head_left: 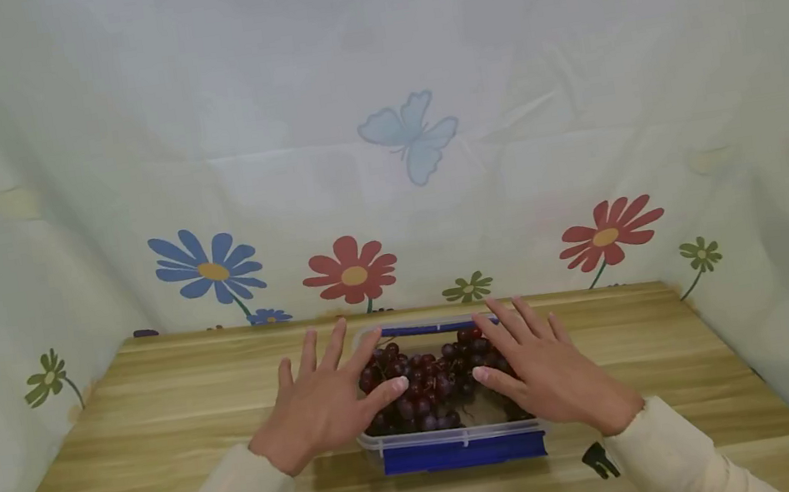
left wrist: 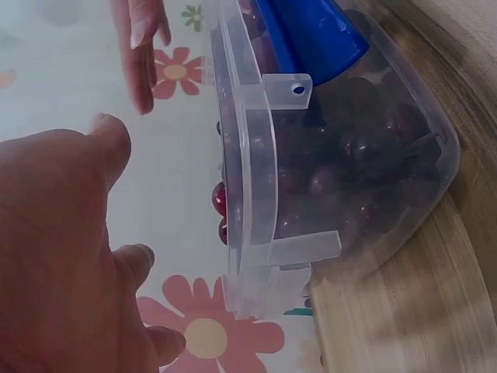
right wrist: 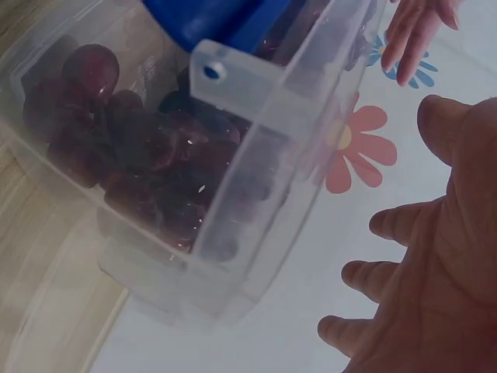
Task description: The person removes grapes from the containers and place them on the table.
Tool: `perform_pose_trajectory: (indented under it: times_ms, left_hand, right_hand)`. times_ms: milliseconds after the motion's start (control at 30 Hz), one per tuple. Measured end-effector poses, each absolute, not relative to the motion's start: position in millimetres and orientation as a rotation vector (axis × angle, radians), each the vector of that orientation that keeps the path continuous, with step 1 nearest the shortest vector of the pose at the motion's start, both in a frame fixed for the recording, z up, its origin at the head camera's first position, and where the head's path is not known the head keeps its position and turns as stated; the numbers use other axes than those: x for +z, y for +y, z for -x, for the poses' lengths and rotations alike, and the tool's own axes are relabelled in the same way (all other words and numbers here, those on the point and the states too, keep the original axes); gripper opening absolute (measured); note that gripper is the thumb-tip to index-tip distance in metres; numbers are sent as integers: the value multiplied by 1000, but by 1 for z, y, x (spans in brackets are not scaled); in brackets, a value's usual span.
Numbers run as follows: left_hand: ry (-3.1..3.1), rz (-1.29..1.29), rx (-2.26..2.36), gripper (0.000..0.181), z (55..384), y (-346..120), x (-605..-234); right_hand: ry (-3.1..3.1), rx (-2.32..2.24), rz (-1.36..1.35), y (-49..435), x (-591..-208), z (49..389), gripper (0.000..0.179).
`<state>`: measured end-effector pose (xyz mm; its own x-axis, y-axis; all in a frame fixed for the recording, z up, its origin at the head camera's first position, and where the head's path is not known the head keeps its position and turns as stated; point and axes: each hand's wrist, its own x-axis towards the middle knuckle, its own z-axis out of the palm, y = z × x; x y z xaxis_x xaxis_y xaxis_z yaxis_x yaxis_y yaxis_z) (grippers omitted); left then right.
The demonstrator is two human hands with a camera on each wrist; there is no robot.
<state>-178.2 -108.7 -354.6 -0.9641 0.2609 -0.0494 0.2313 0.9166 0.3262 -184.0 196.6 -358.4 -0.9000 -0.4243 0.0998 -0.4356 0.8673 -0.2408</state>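
Note:
A clear plastic container (head_left: 462, 436) with blue clips stands on the table, lidless at the top, and dark red grapes (head_left: 425, 384) fill much of it. My left hand (head_left: 325, 399) hovers over its left side with fingers spread and straight. On the opposite side my right hand (head_left: 551, 367) is held the same way, palm down. Both wrist views show a gap between each hand and the container's rim (left wrist: 252, 155). Through the wall in the right wrist view, grapes (right wrist: 147, 148) press close to the side. Neither hand holds anything.
The container rests on a wood-grain table (head_left: 183, 410). A white cloth (head_left: 278, 170) printed with flowers and butterflies hangs behind the table and along both sides. A blue clip (head_left: 465, 452) hangs down on the container's near side; another blue clip (head_left: 436, 327) is at the far side.

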Motion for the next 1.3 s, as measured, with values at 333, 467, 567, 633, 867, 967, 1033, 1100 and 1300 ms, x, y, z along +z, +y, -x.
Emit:
perform_pose_trajectory:
  times_ms: [333, 467, 567, 633, 867, 967, 1033, 1100, 1300]
  left_hand:
    - [2977, -389, 495, 82, 180, -104, -357]
    - [2980, -395, 495, 81, 181, -103, -358]
    - [2976, -400, 498, 81, 182, -103, -360]
    - [2976, -398, 498, 81, 182, -103, -361]
    - [2975, -406, 497, 83, 184, -103, -366]
    - [2968, -403, 497, 83, 184, -102, -368]
    - [2964, -397, 495, 83, 183, -101, -370]
    - [2960, -393, 494, 83, 183, -101, -371]
    - [2960, -392, 510, 82, 182, -100, -373]
  right_hand:
    - [-2991, 421, -678, 202, -361, 184, 75]
    - [-2993, 424, -670, 204, -361, 184, 74]
    - [-2997, 420, -661, 205, -362, 185, 75]
    - [-3000, 418, -659, 206, -363, 185, 75]
    - [-2997, 424, -652, 207, -367, 185, 75]
    - [-3009, 418, -640, 207, -369, 185, 75]
    - [-3014, 417, -635, 207, -371, 185, 75]
    - [-3021, 420, -631, 207, -372, 185, 75]
    - [-3030, 423, -629, 208, -375, 186, 75]
